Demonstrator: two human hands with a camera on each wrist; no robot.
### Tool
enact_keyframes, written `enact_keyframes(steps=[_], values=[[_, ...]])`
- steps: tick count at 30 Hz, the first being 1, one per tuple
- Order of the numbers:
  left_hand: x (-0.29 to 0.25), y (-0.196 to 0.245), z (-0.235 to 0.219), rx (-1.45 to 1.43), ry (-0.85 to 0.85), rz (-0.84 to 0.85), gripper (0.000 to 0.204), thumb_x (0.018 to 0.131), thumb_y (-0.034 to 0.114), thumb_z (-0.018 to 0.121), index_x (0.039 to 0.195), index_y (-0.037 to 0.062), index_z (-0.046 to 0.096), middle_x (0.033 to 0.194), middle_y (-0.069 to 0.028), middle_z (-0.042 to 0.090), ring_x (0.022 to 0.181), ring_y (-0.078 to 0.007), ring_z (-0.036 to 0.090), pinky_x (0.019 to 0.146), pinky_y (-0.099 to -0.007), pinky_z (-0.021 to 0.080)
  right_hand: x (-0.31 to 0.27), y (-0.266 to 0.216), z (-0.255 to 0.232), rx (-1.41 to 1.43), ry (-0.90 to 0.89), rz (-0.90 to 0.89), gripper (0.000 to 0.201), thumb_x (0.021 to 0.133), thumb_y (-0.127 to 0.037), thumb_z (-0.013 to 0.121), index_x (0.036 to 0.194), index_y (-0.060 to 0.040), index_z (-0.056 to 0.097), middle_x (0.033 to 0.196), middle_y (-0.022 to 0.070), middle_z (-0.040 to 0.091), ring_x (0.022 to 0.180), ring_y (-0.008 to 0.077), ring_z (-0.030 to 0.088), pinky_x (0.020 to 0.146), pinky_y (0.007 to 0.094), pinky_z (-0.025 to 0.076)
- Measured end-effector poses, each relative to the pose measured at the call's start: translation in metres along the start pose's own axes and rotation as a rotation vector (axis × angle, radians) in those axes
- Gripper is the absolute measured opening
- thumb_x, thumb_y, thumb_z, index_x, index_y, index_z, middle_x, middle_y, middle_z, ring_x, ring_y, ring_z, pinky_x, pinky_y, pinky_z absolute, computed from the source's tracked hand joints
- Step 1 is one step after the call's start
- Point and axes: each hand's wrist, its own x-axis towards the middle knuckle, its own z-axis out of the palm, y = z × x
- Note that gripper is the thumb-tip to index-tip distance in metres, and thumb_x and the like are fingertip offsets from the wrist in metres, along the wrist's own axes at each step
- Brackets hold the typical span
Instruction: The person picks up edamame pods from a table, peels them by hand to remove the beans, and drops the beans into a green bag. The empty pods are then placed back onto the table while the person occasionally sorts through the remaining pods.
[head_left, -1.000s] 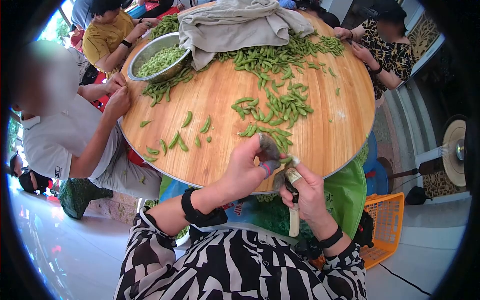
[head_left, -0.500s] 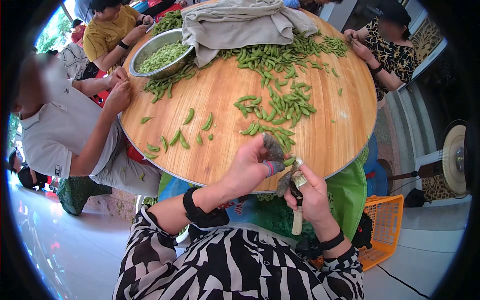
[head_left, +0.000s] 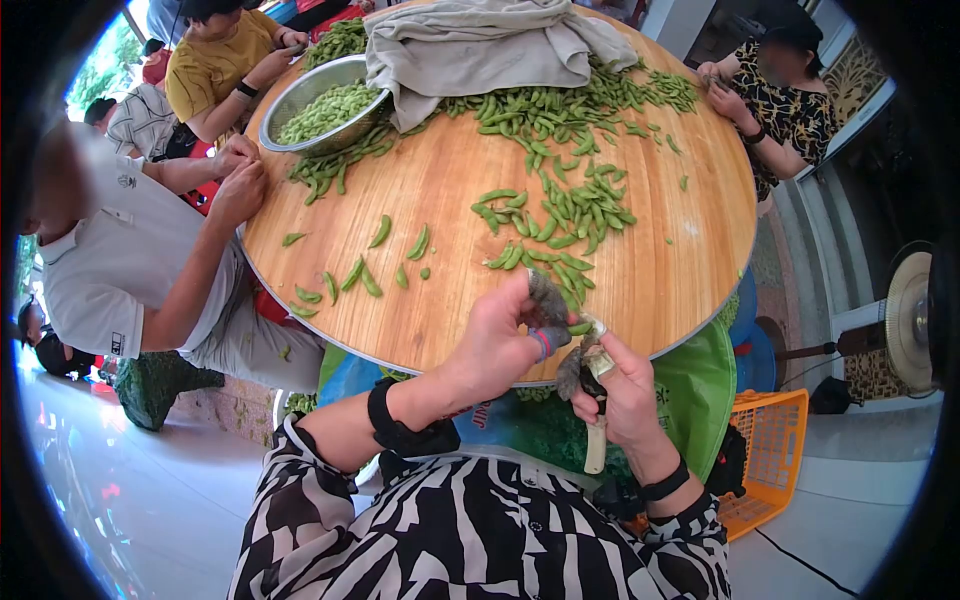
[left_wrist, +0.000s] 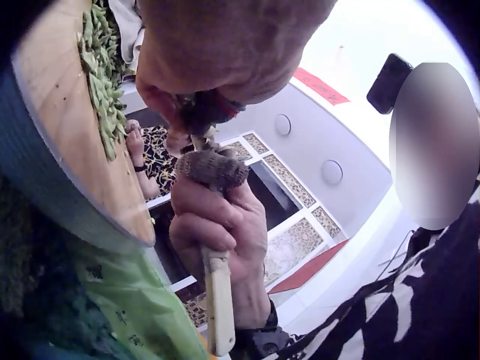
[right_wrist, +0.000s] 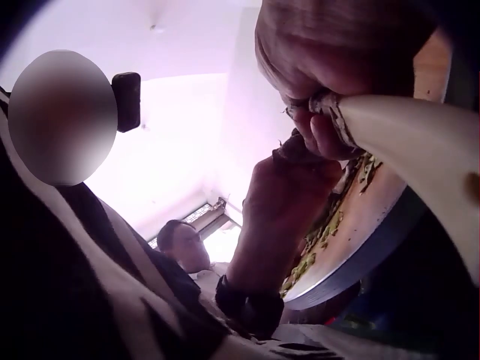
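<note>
My left hand [head_left: 490,340] pinches a green soybean pod [head_left: 580,328] just above the table's near edge. Grey cloth covers [head_left: 545,292] wrap its thumb and forefinger. Close on the right, my right hand [head_left: 625,390] grips a tool by its cream handle [head_left: 596,450], which points down towards my lap. The tool's working end is hidden among the fingers. Seen from the left wrist, the right hand [left_wrist: 217,225] curls round that handle [left_wrist: 219,300], with a ribbed grey cover [left_wrist: 214,169] on a digit. The right wrist view shows the handle [right_wrist: 420,139] large and near.
The round wooden table [head_left: 420,320] carries heaped pods [head_left: 540,120], loose pods [head_left: 365,280], a steel colander [head_left: 290,105] of shelled beans and a grey cloth [head_left: 480,50]. Other people sit around it. A green bag [head_left: 690,390], orange crate [head_left: 775,440] and fan [head_left: 910,310] stand nearby.
Both hands stay close together at the table edge. The right hand and its handle have shifted slightly right, and more of the pod shows between the hands than one second ago.
</note>
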Motion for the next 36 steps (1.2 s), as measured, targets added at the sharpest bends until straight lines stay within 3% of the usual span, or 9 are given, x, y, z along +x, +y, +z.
enact_keyframes(steps=[14, 16, 19, 21, 22, 24, 28, 30, 36], values=[[0.004, -0.012, -0.013, -0.477, -0.109, -0.132, 0.030, 0.077, -0.011, 0.064, 0.100, 0.0036, 0.052, 0.090, -0.0062, 0.064, 0.086, -0.0167, 0.065, 0.074, -0.0288, 0.054, -0.002, 0.001, -0.009, 0.073, -0.072, 0.032, 0.035, 0.098, -0.012, 0.046, 0.130, 0.0011, 0.051, 0.077, 0.0008, 0.053, 0.050, 0.0051, 0.042, 0.043, 0.0184, 0.033], [0.005, -0.011, -0.016, -0.766, -0.232, -0.347, 0.019, 0.082, -0.002, 0.063, 0.099, 0.0032, 0.054, 0.087, -0.0072, 0.064, 0.081, -0.0181, 0.065, 0.067, -0.0280, 0.052, -0.002, 0.001, -0.013, 0.089, -0.097, 0.029, 0.034, 0.098, -0.010, 0.047, 0.129, 0.0015, 0.052, 0.080, 0.0016, 0.055, 0.050, 0.0051, 0.042, 0.043, 0.0185, 0.034], [0.003, -0.019, -0.013, -0.812, -0.216, -0.452, 0.011, 0.086, 0.004, 0.060, 0.096, 0.0036, 0.056, 0.084, -0.0073, 0.064, 0.075, -0.0183, 0.063, 0.062, -0.0283, 0.050, -0.001, 0.003, -0.017, -0.469, -0.073, -0.175, 0.034, 0.095, -0.003, 0.050, 0.128, 0.0030, 0.054, 0.091, 0.0055, 0.063, 0.055, 0.0074, 0.051, 0.049, 0.0205, 0.041], [0.002, -0.026, -0.009, -0.799, -0.201, -0.449, 0.009, 0.086, 0.004, 0.060, 0.095, 0.0038, 0.056, 0.084, -0.0072, 0.064, 0.072, -0.0179, 0.062, 0.060, -0.0281, 0.048, 0.009, 0.005, -0.022, -0.982, -0.101, -0.717, 0.036, 0.091, 0.002, 0.052, 0.127, 0.0040, 0.054, 0.100, 0.0101, 0.066, 0.065, 0.0121, 0.058, 0.061, 0.0237, 0.048], [0.004, -0.027, -0.006, -0.783, -0.195, -0.443, 0.008, 0.086, 0.004, 0.059, 0.094, 0.0040, 0.057, 0.083, -0.0071, 0.063, 0.069, -0.0176, 0.060, 0.059, -0.0279, 0.047, 0.005, 0.004, -0.024, -0.984, -0.101, -0.723, 0.036, 0.091, 0.002, 0.052, 0.127, 0.0040, 0.054, 0.100, 0.0101, 0.066, 0.065, 0.0121, 0.058, 0.061, 0.0237, 0.048], [0.004, -0.021, 0.000, -0.801, -0.162, -0.465, 0.008, 0.086, 0.004, 0.060, 0.094, 0.0038, 0.057, 0.083, -0.0068, 0.063, 0.067, -0.0174, 0.059, 0.057, -0.0274, 0.046, -0.007, 0.000, -0.027, -0.736, -0.035, -0.255, 0.039, 0.089, 0.002, 0.054, 0.128, 0.0037, 0.053, 0.099, 0.0142, 0.065, 0.073, 0.0172, 0.061, 0.070, 0.0268, 0.050], [0.005, -0.018, 0.003, -0.726, -0.069, -0.477, 0.013, 0.082, 0.001, 0.059, 0.095, 0.0023, 0.056, 0.080, -0.0065, 0.063, 0.061, -0.0157, 0.056, 0.054, -0.0257, 0.042, -0.006, -0.003, -0.024, -0.965, -0.088, -0.515, 0.039, 0.090, 0.001, 0.055, 0.128, 0.0023, 0.054, 0.094, 0.0121, 0.066, 0.073, 0.0160, 0.060, 0.071, 0.0266, 0.050], [0.007, -0.018, 0.007, -0.580, -0.022, -0.402, 0.018, 0.079, -0.003, 0.057, 0.096, 0.0027, 0.055, 0.079, -0.0068, 0.062, 0.060, -0.0138, 0.055, 0.052, -0.0252, 0.041, -0.010, -0.004, -0.026, -0.842, -0.005, -0.252, 0.036, 0.088, -0.001, 0.058, 0.124, 0.0021, 0.056, 0.089, 0.0089, 0.066, 0.074, 0.0141, 0.061, 0.071, 0.0252, 0.049], [0.002, -0.023, 0.014, -0.435, -0.010, -0.316, 0.023, 0.075, -0.007, 0.056, 0.095, 0.0037, 0.054, 0.077, -0.0052, 0.061, 0.061, -0.0098, 0.055, 0.051, -0.0235, 0.041, -0.007, 0.006, -0.021, -0.699, 0.163, -0.220, 0.026, 0.082, -0.002, 0.063, 0.108, 0.0011, 0.061, 0.079, 0.0092, 0.063, 0.069, 0.0161, 0.061, 0.066, 0.0261, 0.049]])
